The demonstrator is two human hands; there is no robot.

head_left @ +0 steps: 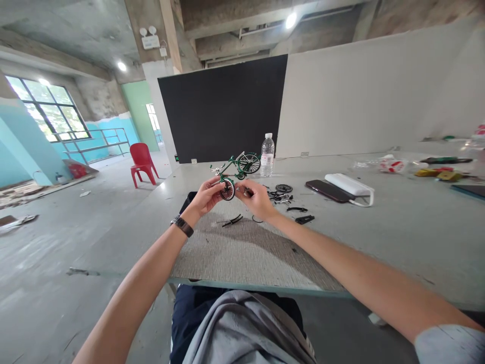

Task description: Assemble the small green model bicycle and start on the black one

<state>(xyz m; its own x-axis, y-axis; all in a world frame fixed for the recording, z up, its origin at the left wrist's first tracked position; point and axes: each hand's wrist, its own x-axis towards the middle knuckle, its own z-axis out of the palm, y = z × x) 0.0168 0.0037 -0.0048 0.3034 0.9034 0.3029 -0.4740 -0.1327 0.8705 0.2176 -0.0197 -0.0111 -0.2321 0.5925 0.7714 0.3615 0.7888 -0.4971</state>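
Note:
A small green model bicycle [232, 166] is held up above the table, tilted, its small front wheel [228, 189] low and its larger rear wheel [249, 163] up to the right. My left hand [208, 196] is closed on the bicycle near the front wheel, thumb and fingers at its left side. My right hand [258, 198] is pinched just right of that wheel; what its fingertips hold is too small to make out. Below lie thin black parts [232, 221]. Right of my right hand are a loose black wheel [284, 188] and several small black and silver pieces.
A clear water bottle [267, 155] stands behind the hands. To the right lie a dark phone [329, 191] and a white power bank [347, 185] with a cable. Farther right are yellow and red items [439, 173]. A black panel [225, 108] rises behind the grey table [235, 258].

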